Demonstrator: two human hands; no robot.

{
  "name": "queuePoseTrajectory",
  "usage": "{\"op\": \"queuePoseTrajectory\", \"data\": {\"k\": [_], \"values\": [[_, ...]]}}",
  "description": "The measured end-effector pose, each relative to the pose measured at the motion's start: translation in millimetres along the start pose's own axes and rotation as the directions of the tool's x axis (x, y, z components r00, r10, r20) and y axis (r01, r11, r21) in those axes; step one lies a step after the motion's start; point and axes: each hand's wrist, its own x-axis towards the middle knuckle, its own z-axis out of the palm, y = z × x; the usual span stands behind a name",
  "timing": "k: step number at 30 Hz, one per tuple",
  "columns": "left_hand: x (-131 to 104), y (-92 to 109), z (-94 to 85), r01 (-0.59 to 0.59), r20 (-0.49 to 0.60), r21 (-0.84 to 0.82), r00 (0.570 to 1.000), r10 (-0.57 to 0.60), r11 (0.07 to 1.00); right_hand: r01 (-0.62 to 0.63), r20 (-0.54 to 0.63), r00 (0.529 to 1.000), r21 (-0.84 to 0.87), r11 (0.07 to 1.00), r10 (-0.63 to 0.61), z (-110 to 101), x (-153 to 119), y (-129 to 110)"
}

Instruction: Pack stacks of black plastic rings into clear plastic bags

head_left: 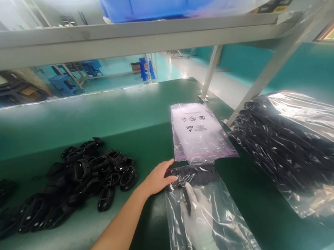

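Pressing down with both hands now: the bare left hand (158, 178) lies flat, fingers spread, on the far end of the clear plastic bag (206, 216), touching the black cable coils (193, 174) packed inside. The gloved right hand (198, 220) is slid inside the bag, flat and holding nothing. One big bundle of filled bags (292, 146) lies well to the right; a heap of loose coils (90, 173) waits left. Pink antistatic bags (199, 133) lie just beyond. Green table (145, 111) is open ahead; the shelf beam (133, 41) hangs low overhead.
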Motion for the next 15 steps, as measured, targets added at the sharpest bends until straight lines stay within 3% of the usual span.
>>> {"op": "queuePoseTrajectory", "data": {"k": [5,11,13,15], "values": [[-17,-8,-4.2,0.013,0.046,0.067,0.999,-0.016,0.998,0.006,-0.002,1.000,-0.014,1.000,-0.006,4,-4,6],[-24,-10,2.0,0.022,-0.008,0.025,1.000,-0.022,0.999,-0.034,0.044,0.998,-0.044,0.998,0.036,5,1,6],[-35,-12,3.2,0.063,-0.100,-0.026,0.993,-0.065,0.998,-0.044,0.053,0.998,0.025,0.999,0.043,-1,-3,8],[-50,-15,10.0,0.175,-0.252,-0.100,0.948,-0.195,0.980,-0.061,0.034,0.998,0.078,0.995,0.058,-11,-14,16]]}}
